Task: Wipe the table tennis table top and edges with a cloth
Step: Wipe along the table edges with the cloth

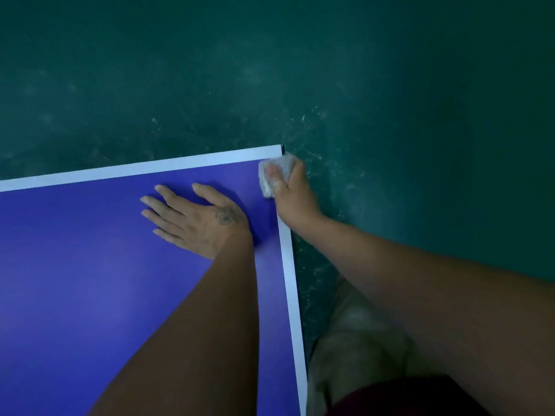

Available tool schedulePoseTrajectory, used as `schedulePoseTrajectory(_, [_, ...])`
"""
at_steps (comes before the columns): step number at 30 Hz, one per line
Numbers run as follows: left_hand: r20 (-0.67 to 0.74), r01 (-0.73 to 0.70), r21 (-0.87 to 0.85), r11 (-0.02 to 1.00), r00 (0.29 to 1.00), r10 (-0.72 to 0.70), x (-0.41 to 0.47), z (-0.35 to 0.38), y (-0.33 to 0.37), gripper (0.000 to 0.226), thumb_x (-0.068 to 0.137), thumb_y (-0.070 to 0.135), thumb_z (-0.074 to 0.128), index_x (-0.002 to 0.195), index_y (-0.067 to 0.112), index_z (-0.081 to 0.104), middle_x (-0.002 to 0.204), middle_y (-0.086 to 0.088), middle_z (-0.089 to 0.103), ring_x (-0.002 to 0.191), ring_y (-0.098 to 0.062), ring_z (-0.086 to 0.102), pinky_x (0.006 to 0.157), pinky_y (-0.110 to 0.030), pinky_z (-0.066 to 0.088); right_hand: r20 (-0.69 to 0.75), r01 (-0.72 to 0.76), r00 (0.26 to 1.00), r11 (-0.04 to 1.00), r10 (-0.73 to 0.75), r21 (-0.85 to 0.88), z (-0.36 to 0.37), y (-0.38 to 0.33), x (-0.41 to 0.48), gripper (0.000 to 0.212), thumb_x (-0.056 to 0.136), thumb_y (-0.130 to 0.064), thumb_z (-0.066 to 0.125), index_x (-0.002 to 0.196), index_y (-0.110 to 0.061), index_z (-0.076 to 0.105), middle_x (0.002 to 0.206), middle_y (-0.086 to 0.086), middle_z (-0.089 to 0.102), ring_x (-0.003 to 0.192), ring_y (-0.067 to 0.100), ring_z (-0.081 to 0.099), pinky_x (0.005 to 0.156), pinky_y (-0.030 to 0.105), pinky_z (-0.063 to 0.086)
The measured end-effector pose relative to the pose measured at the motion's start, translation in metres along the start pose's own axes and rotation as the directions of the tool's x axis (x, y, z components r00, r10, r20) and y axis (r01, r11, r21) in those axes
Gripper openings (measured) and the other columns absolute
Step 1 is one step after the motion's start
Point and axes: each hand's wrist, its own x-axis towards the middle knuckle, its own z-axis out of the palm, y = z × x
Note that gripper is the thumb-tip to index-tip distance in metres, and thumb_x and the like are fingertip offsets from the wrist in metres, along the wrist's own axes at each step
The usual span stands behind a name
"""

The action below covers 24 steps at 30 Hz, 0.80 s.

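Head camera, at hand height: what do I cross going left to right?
Blue table top → left hand lying flat on it → cloth at the table's corner, gripped by the right hand → green floor.

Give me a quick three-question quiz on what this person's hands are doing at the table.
1. True or false: the left hand lies flat, fingers spread, on the blue table top.
2. The right hand grips: A) a bat B) a white cloth C) nothing.
3. Fill in: the white cloth is pressed at the table's far ___.

Key: 1 true; 2 B; 3 corner.
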Motion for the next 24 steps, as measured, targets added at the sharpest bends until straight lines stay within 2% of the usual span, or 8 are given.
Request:
schedulePoseTrajectory(4, [0.020, -0.006, 0.009, 1.000, 1.000, 0.006, 0.000, 0.000, 0.003, 0.066, 0.111, 0.049, 0.037, 0.168, 0.016, 0.038, 0.179, -0.008, 0.026, 0.168, -0.028, 0.019, 0.136, -0.048, 0.011, -0.043, -0.030, 0.999, 0.996, 0.027, -0.080, -0.001, -0.030, 0.039, 0.041, 0.112, -0.044, 0.052, 0.136, -0.011, 0.050, 0.137, 0.012, 0.062, 0.122, 0.027, 0.060, 0.102, 0.034, 0.046])
schedulePoseTrajectory(8, [0.025, -0.007, -0.016, 1.000, 1.000, 0.007, -0.001, -0.002, 0.003, 0.065, 0.111, 0.047, 0.040, 0.168, 0.014, 0.038, 0.178, -0.009, 0.027, 0.167, -0.029, 0.020, 0.136, -0.050, 0.012, 0.032, 0.104, 0.994, 0.988, -0.101, -0.112, -0.019, -0.027, 0.026, 0.041, 0.113, -0.032, 0.053, 0.140, 0.000, 0.052, 0.131, 0.016, 0.065, 0.107, 0.016, 0.061, 0.105, 0.023, 0.043])
schedulePoseTrajectory(11, [0.023, -0.012, -0.030, 0.999, 1.000, 0.013, 0.001, 0.000, 0.002, 0.064, 0.111, 0.045, 0.042, 0.167, 0.013, 0.040, 0.178, -0.010, 0.029, 0.167, -0.030, 0.021, 0.135, -0.051, 0.014, 0.169, 0.098, 0.984, 0.972, -0.062, -0.214, -0.032, -0.026, 0.024, 0.051, 0.111, -0.040, 0.056, 0.157, -0.022, 0.043, 0.150, -0.004, 0.055, 0.128, 0.013, 0.057, 0.108, 0.029, 0.042])
schedulePoseTrajectory(14, [0.026, -0.009, -0.037, 0.999, 1.000, 0.010, 0.001, -0.001, 0.001, 0.064, 0.111, 0.044, 0.045, 0.167, 0.012, 0.040, 0.178, -0.009, 0.029, 0.167, -0.030, 0.021, 0.135, -0.053, 0.015, 0.262, 0.100, 0.965, 0.903, 0.014, -0.417, -0.030, -0.048, 0.053, 0.037, 0.111, -0.046, 0.053, 0.136, -0.020, 0.056, 0.135, 0.002, 0.062, 0.116, 0.020, 0.061, 0.097, 0.034, 0.044])
schedulePoseTrajectory(18, [-0.005, -0.013, -0.081, 0.997, 1.000, 0.013, 0.003, -0.002, 0.000, 0.061, 0.111, 0.040, 0.052, 0.164, 0.011, 0.044, 0.176, -0.009, 0.033, 0.166, -0.029, 0.025, 0.135, -0.052, 0.018, 0.588, 0.324, 0.785, 0.678, 0.197, -0.660, -0.014, -0.098, 0.104, 0.045, 0.115, -0.043, 0.042, 0.082, -0.018, 0.059, 0.086, 0.000, 0.068, 0.083, 0.017, 0.062, 0.085, 0.033, 0.044])
schedulePoseTrajectory(20, [-0.019, 0.000, -0.105, 0.994, 1.000, -0.002, 0.002, -0.003, 0.000, 0.057, 0.113, 0.037, 0.053, 0.163, 0.012, 0.047, 0.176, -0.008, 0.034, 0.166, -0.028, 0.026, 0.135, -0.051, 0.019, 0.646, 0.375, 0.680, 0.592, 0.347, -0.713, -0.002, -0.111, 0.120, 0.046, 0.114, -0.053, 0.037, 0.081, -0.025, 0.051, 0.094, 0.000, 0.062, 0.100, 0.022, 0.060, 0.104, 0.038, 0.048])
schedulePoseTrajectory(22, [-0.029, 0.027, -0.110, 0.994, 0.999, -0.031, 0.001, -0.003, 0.000, 0.053, 0.114, 0.035, 0.052, 0.162, 0.014, 0.049, 0.176, -0.007, 0.034, 0.166, -0.027, 0.026, 0.134, -0.051, 0.021, 0.685, 0.371, 0.588, 0.610, 0.429, -0.700, 0.007, -0.115, 0.128, 0.041, 0.112, -0.059, 0.035, 0.086, -0.030, 0.047, 0.096, -0.003, 0.054, 0.113, 0.021, 0.052, 0.119, 0.041, 0.041])
schedulePoseTrajectory(24, [-0.043, 0.077, -0.097, 0.992, 0.996, -0.081, 0.001, -0.002, 0.000, 0.052, 0.114, 0.034, 0.051, 0.163, 0.016, 0.049, 0.176, -0.006, 0.034, 0.166, -0.027, 0.026, 0.134, -0.051, 0.022, 0.722, 0.359, 0.537, 0.657, 0.435, -0.663, 0.002, -0.114, 0.128, 0.048, 0.112, -0.057, 0.040, 0.115, -0.015, 0.061, 0.114, 0.004, 0.064, 0.121, 0.026, 0.059, 0.115, 0.031, 0.042])
